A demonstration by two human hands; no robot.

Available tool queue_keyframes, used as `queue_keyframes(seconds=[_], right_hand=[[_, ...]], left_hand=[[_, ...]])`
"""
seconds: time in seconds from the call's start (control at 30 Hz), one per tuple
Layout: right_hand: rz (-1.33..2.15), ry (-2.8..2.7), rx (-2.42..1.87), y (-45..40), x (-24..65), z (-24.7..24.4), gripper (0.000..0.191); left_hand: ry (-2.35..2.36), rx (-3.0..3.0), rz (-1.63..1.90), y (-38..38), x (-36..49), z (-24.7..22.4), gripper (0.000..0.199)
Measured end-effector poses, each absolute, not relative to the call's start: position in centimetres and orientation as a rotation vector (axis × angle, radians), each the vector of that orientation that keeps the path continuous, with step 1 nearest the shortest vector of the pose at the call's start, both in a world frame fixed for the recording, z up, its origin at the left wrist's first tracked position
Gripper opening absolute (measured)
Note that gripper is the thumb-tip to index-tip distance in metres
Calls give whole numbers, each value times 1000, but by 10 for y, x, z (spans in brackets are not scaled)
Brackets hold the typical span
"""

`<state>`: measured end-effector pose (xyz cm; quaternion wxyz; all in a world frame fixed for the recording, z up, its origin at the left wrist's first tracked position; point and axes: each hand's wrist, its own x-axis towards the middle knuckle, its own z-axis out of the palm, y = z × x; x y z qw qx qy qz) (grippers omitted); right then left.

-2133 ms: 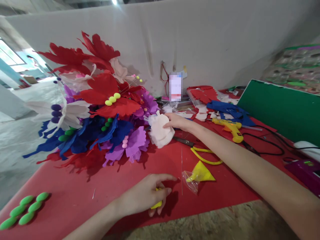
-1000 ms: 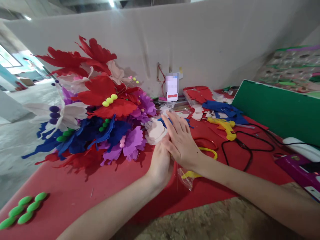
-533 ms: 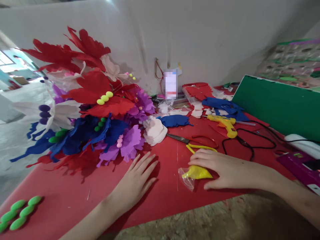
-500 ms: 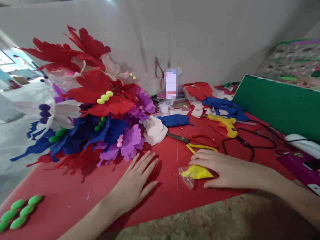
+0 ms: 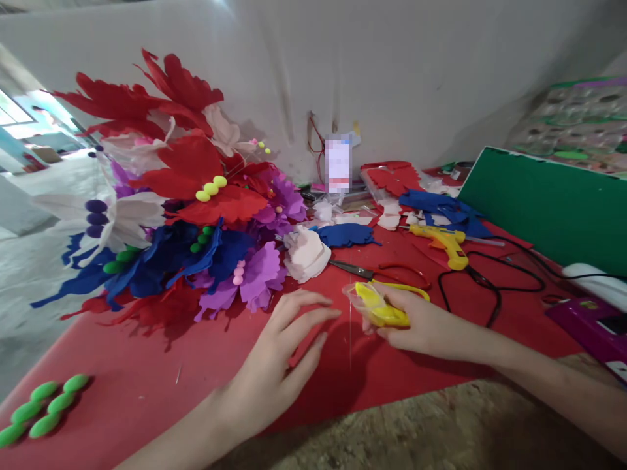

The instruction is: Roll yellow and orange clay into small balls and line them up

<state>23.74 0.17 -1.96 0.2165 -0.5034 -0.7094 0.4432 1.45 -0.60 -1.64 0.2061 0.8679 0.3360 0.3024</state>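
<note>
My right hand [image 5: 406, 320] grips a small clear bag with something yellow in it [image 5: 379, 308], raised a little over the red tabletop [image 5: 196, 365]. To its left my left hand [image 5: 289, 346] is raised with its fingers apart and curved, holding nothing. Scissors with red and yellow handles [image 5: 362, 269] lie just beyond the bag. Beside their blades sits a stack of white petal shapes [image 5: 306, 253], with blue scalloped pieces [image 5: 345, 235] behind it.
Large red, white, blue and purple butterfly shapes [image 5: 196, 179] crowd the left. Green oval pieces [image 5: 61, 403] lie front left. At right are a yellow glue gun [image 5: 448, 245], its black cable, a green board [image 5: 548, 209] and a purple box [image 5: 588, 326].
My right hand has closed round the yellow bag and lifted it from the table. The left hand has risen from the tabletop and moved right, its fingers now curved.
</note>
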Motion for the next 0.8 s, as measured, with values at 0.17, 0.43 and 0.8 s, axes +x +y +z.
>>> queue_keyframes(seconds=[0.17, 0.43, 0.8], right_hand=[[1389, -1762, -1362, 11, 218, -23, 28], [1403, -1818, -1270, 13, 212, -25, 24], [1283, -2056, -1315, 11, 210, -21, 30]], left_hand=[[1004, 2349, 1021, 7, 36, 2, 19], [995, 2395, 872, 20, 35, 12, 29], [980, 2605, 550, 20, 28, 12, 25]])
